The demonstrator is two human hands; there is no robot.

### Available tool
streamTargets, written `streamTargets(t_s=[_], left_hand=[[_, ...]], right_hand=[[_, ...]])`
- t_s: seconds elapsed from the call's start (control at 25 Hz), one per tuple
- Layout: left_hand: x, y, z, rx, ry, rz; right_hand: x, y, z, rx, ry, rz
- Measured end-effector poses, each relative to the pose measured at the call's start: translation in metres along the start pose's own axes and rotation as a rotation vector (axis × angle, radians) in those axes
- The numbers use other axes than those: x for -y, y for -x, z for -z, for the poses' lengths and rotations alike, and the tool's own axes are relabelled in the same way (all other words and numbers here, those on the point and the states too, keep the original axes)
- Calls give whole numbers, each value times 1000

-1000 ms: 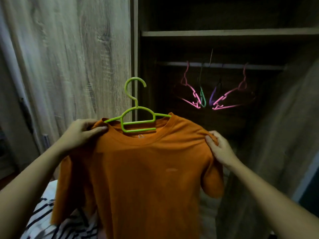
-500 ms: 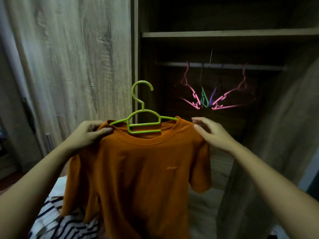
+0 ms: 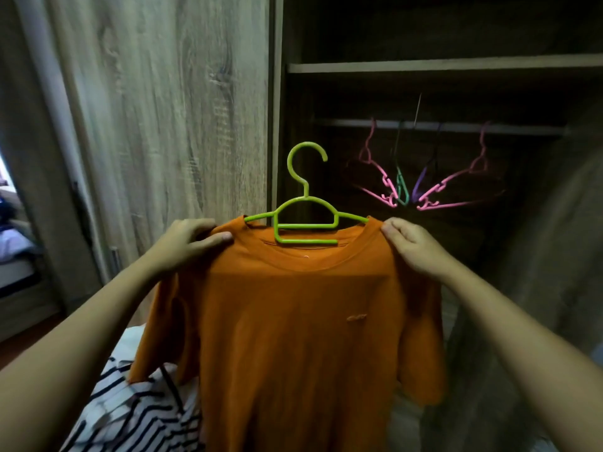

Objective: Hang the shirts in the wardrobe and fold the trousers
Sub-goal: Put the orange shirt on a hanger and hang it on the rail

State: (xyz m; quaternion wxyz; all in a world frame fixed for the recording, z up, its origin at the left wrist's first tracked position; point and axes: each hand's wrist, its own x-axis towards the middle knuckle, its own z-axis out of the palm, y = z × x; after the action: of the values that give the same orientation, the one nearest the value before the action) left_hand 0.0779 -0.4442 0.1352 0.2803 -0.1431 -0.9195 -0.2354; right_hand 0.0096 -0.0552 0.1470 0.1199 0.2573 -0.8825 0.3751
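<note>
An orange T-shirt [image 3: 293, 321] hangs on a lime-green plastic hanger [image 3: 306, 220] whose hook points up in front of the wardrobe's edge. My left hand [image 3: 186, 246] grips the shirt's left shoulder, thumb across the fabric. My right hand [image 3: 414, 249] pinches the right shoulder beside the collar. The shirt is held up in front of the open wardrobe, below the level of the hanging rail [image 3: 440, 127].
Several bare hangers, pink [image 3: 450, 187], green and purple, hang from the rail in the dark wardrobe. A shelf [image 3: 440, 65] runs above. A wooden door panel [image 3: 169, 109] stands at left. Striped black-and-white clothing [image 3: 130, 409] lies below at left.
The shirt and hanger have risen and shifted right toward the wardrobe opening. My right hand moved from the sleeve up to the shoulder by the collar.
</note>
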Motion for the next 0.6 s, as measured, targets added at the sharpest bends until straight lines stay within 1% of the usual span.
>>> streamTargets(t_s=[0.08,0.16,0.24,0.32,0.36,0.44,0.48,0.56,0.6], left_hand=[[0,1,-4,-56,-14,-19],[-5,1,-8,-137,-17,-33],[-14,-1,-11,-165,-70,-10],[-29,-5,-15,-171,-179,58],[-38,-8,-19,-185,-257,107],[-58,-17,-30,-198,-422,183],[-69,-22,-38,-186,-471,201],[-91,-34,-53,-159,-517,235],[-101,-42,-61,-150,-523,262]], right_hand=[[4,-4,2,-71,120,22],[11,-9,1,-181,240,26],[22,-14,-7,-221,225,72],[42,-20,-23,-141,129,130],[56,-23,-35,-59,35,102],[82,-34,-54,81,-199,-37],[89,-45,-61,111,-291,-124],[91,-71,-70,122,-408,-267],[89,-83,-72,94,-475,-304]])
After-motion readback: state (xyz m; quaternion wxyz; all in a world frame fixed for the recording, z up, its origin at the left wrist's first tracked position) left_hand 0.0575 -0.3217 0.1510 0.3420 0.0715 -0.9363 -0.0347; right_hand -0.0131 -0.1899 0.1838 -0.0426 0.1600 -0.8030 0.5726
